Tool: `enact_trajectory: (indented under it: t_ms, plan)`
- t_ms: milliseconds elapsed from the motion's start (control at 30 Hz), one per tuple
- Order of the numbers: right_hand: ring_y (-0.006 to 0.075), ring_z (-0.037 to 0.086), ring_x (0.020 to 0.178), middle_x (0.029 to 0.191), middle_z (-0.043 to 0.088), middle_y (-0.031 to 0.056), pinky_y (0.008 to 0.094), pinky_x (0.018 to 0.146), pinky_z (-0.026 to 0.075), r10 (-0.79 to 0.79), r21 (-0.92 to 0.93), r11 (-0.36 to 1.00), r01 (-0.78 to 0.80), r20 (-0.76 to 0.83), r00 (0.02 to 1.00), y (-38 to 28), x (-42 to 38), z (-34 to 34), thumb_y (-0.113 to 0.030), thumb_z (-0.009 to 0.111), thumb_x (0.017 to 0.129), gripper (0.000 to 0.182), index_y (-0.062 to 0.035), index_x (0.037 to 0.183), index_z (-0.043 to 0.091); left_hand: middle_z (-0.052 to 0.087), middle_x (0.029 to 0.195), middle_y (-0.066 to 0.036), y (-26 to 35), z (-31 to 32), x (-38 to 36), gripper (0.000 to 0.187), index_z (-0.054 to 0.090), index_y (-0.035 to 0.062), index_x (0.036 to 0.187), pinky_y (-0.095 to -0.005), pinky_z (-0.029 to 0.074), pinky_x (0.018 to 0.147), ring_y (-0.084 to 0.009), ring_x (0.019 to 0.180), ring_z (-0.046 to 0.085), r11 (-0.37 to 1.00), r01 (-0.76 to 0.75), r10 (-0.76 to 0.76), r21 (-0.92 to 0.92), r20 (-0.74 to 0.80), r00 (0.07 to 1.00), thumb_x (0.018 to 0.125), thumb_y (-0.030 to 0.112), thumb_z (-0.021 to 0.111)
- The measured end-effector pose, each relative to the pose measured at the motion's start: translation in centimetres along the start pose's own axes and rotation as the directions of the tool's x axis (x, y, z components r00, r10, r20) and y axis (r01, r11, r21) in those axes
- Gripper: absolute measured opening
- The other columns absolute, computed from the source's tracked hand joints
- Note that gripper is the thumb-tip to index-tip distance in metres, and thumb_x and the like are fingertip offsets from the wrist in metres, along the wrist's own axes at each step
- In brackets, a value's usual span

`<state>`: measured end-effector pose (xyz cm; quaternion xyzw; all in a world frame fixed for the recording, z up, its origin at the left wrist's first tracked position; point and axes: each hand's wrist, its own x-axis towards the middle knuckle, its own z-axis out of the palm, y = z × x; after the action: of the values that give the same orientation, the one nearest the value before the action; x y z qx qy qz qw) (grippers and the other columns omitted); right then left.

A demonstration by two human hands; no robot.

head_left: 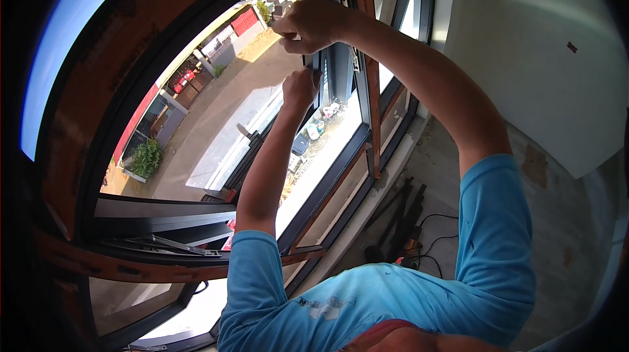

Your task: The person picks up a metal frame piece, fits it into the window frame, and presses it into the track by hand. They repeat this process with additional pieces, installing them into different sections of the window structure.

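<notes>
Bright outdoor daylight, dim interior, curved dark edges.

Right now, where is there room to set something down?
Bare: the grey floor bordered by the dark bars, the black cable and the right arm. Crowded: by those bars and at the window frame, where left hand and right hand nearly meet.

Both hands, left (301, 88) and right (313, 23), are seen raised at the dark frame (317, 77) of an opened window; a street (223, 106) is visible beyond.
</notes>
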<state>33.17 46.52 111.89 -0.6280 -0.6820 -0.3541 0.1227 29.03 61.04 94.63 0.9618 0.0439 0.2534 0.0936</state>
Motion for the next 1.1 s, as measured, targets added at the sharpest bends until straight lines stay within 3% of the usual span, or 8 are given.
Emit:
enact_trajectory:
  t_ms: [233,300,467,733,800,867,967,1100]
  plan:
    - [0.0268,0.068,0.057,0.057,0.063,0.0123,0.0410,0.060,0.056,0.032,-0.157,0.986,-0.055,-0.142,0.989,-1.4,0.9,1.5,-0.023,0.060,0.082,0.019,-0.0054,0.076,0.066,0.067,0.069,-0.020,0.0,0.8,0.0,0.035,0.068,0.0039,0.082,-0.0476,0.054,0.062,-0.0375,0.065,0.068,0.994,-0.025,0.029,0.107,-0.037,0.999,0.089,0.038,0.066]
    - [0.0269,0.069,0.060,0.062,0.065,0.0129,0.0405,0.061,0.056,0.025,-0.039,0.999,-0.023,0.033,0.999,-1.9,1.7,0.8,-0.024,0.060,0.083,0.020,-0.0058,0.078,0.067,0.067,0.068,-0.019,-0.4,1.2,-0.2,0.034,0.067,0.0045,0.081,-0.0480,0.054,0.061,-0.0371,0.063,0.067,0.995,-0.054,0.060,0.082,-0.080,0.995,0.087,0.038,0.068]
    - [0.0265,0.070,0.062,0.064,0.066,0.0122,0.0399,0.064,0.057,0.055,-0.121,0.992,-0.045,0.083,0.995,-0.5,0.3,1.3,-0.023,0.059,0.084,0.020,-0.0058,0.077,0.067,0.067,0.067,-0.018,-0.9,1.6,-0.2,0.033,0.067,0.0051,0.079,-0.0472,0.054,0.059,-0.0368,0.062,0.067,0.991,-0.088,0.096,0.102,-0.082,0.992,0.087,0.037,0.068]
    - [0.0279,0.068,0.059,0.061,0.065,0.0118,0.0417,0.066,0.057,0.030,0.061,0.998,-0.031,0.030,0.999,-2.8,2.3,0.6,-0.025,0.059,0.085,0.022,-0.0061,0.075,0.064,0.068,0.070,-0.018,-1.7,1.8,-0.3,0.032,0.066,0.0053,0.081,-0.0448,0.055,0.059,-0.0353,0.063,0.068,0.985,-0.145,0.154,0.097,-0.096,0.983,0.086,0.037,0.069]
    - [0.0268,0.067,0.057,0.062,0.065,0.0111,0.0410,0.061,0.055,0.044,0.020,0.999,-0.042,-0.109,0.993,-0.8,0.9,0.3,-0.021,0.063,0.084,0.017,-0.0065,0.077,0.062,0.069,0.070,-0.017,-0.9,0.4,0.0,0.034,0.067,0.0052,0.082,-0.0450,0.055,0.061,-0.0343,0.064,0.069,0.995,-0.079,0.086,0.067,-0.108,0.990,0.084,0.038,0.071]
    - [0.0264,0.068,0.059,0.063,0.065,0.0118,0.0404,0.061,0.055,0.054,0.082,0.995,-0.055,0.018,0.998,-0.4,-0.7,-0.8,-0.018,0.064,0.083,0.014,-0.0060,0.078,0.061,0.067,0.069,-0.020,0.1,-0.7,0.5,0.033,0.064,0.0038,0.086,-0.0497,0.055,0.061,-0.0403,0.065,0.068,0.996,-0.068,0.056,-0.058,-0.189,0.980,0.082,0.036,0.071]
    - [0.0264,0.069,0.060,0.063,0.065,0.0117,0.0404,0.062,0.055,-0.031,0.045,0.998,0.033,-0.045,0.998,-1.8,-1.8,-0.3,-0.017,0.063,0.083,0.013,-0.0058,0.077,0.061,0.067,0.070,-0.018,2.3,-3.0,1.6,0.035,0.063,0.0038,0.100,-0.0498,0.054,0.064,-0.0440,0.068,0.066,0.983,-0.141,0.081,-0.120,-0.406,0.910,0.082,0.032,0.072]
    - [0.0274,0.070,0.064,0.064,0.066,0.0124,0.0422,0.064,0.055,-0.074,0.086,0.994,0.066,0.090,0.993,-3.6,-0.6,-0.2,-0.016,0.061,0.081,0.011,-0.0051,0.079,0.062,0.068,0.085,-0.018,0.8,-1.2,2.5,0.040,0.061,0.0048,0.109,-0.0490,0.054,0.069,-0.0393,0.077,0.067,0.962,-0.267,0.205,-0.057,-0.495,0.845,0.084,0.034,0.072]
